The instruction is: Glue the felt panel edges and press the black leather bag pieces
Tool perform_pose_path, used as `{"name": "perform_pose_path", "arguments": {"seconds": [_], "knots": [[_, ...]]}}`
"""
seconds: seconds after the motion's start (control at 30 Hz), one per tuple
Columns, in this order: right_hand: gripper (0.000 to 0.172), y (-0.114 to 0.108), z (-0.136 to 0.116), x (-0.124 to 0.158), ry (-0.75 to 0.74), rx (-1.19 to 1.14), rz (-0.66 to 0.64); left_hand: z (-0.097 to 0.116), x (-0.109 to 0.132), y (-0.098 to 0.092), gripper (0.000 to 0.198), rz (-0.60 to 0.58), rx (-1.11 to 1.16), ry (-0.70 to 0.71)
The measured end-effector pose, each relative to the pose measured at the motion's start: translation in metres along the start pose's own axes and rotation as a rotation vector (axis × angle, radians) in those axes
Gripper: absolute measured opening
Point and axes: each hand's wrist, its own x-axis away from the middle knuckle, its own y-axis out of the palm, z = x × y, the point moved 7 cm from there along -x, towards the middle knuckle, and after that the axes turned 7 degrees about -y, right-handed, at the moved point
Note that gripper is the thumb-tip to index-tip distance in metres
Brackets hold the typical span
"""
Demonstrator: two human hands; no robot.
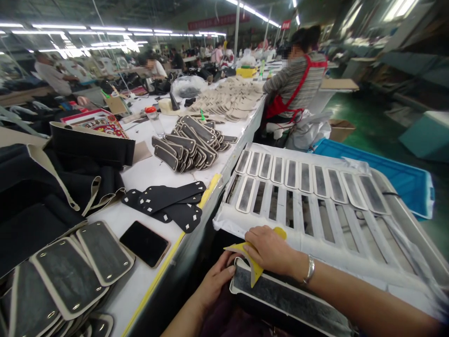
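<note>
My right hand (271, 248), with a silver bangle on its wrist, is closed on a bent yellow scraper sheet (256, 270). The sheet's lower edge rests on a long grey-black panel (280, 296) with a pale raised rim, near its left end. Gripping that end of the panel, my left hand (214, 280) has its thumb on the rim; its other fingers are partly hidden. The panel lies low in front of me, and my right forearm covers part of it.
Dark pale-rimmed pieces (277, 169) lie along a white slatted rack (280, 206). Left, a white table (140, 175) bears a phone (144, 243), black straps (171, 199), stacked panels (70, 276) and a pile (192, 142). A blue bin (379, 164) and a seated person (298, 84) are beyond.
</note>
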Motion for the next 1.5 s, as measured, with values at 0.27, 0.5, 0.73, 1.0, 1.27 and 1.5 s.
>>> {"name": "perform_pose_path", "arguments": {"seconds": [0.27,0.5,0.73,1.0,1.27,1.5], "knots": [[0.038,0.012,0.009,0.011,0.076,-0.006,-0.024,-0.016,-0.001,-0.031,0.071,0.226,-0.119,-0.067],[0.038,0.007,0.018,0.02,0.147,-0.004,-0.02,0.014,0.016,-0.026,0.064,0.237,-0.667,0.06],[0.035,-0.003,-0.008,0.042,0.048,-0.004,0.026,0.059,0.027,-0.001,0.033,0.368,-1.564,-0.09],[0.035,0.001,-0.031,0.042,0.015,0.035,0.046,0.053,0.019,0.01,0.037,0.131,-1.604,-0.198],[0.029,0.011,-0.037,0.05,0.023,0.053,0.063,0.051,0.017,0.022,0.028,0.179,-1.803,-0.209],[0.033,0.01,-0.031,0.058,0.078,-0.006,0.081,0.024,0.012,-0.005,0.04,0.103,-0.769,-0.373]]}}
